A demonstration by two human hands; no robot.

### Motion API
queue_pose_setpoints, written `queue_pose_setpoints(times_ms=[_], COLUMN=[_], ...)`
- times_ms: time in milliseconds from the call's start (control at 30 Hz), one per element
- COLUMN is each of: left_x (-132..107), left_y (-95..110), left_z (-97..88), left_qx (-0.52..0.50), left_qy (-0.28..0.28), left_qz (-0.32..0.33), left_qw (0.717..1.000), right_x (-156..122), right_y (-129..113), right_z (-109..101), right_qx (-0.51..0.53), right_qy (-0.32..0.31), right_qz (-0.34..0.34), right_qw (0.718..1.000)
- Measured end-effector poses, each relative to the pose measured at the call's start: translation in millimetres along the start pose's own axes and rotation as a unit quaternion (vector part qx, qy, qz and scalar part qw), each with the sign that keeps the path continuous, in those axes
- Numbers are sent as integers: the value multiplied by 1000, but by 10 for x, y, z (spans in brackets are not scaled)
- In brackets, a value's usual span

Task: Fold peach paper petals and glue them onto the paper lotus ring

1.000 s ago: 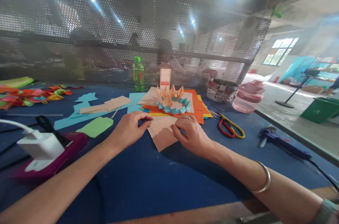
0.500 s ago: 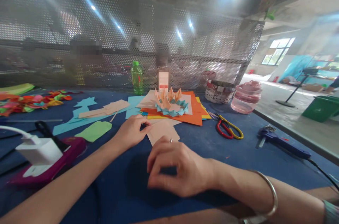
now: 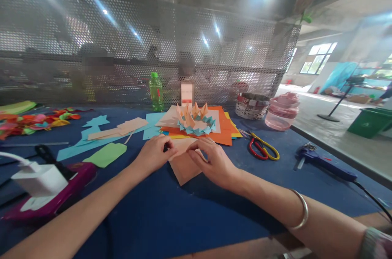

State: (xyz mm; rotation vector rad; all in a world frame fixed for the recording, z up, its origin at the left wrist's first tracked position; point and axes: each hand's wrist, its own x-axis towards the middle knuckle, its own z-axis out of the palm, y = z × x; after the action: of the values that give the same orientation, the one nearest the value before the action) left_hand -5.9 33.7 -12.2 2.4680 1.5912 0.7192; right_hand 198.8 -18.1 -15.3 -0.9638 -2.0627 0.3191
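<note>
Around the left hand and right hand on the peach paper, there's room at 6 o'clock over the blue tabletop. Blockers: origami lotus at 12, scissors at 3, green paper cutout at 9.

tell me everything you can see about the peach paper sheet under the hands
The peach paper is a plain, matte sheet lying askew on the blue tabletop, one corner toward the person. Its far end meets the orange paper. The left hand and right hand touch its upper part; any creases cannot be made out.
</note>
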Motion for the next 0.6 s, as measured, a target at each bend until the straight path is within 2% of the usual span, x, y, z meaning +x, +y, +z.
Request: queue_pose_setpoints(times_ms=[233,433,600], left_x=[-54,-125,-141], left_y=[82,94,72], left_z=[-101,-162,-184], left_qx=[-40,-79,-109], left_qy=[-3,-1,29], left_qz=[-4,-9,-16], left_qw=[999,997,993], right_x=[33,37,50], right_y=[176,257,307], right_z=[-4,28,31], right_qx=[-20,-74,-59], right_qy=[46,-3,3], right_qz=[71,127,127], right_qw=[996,989,990])
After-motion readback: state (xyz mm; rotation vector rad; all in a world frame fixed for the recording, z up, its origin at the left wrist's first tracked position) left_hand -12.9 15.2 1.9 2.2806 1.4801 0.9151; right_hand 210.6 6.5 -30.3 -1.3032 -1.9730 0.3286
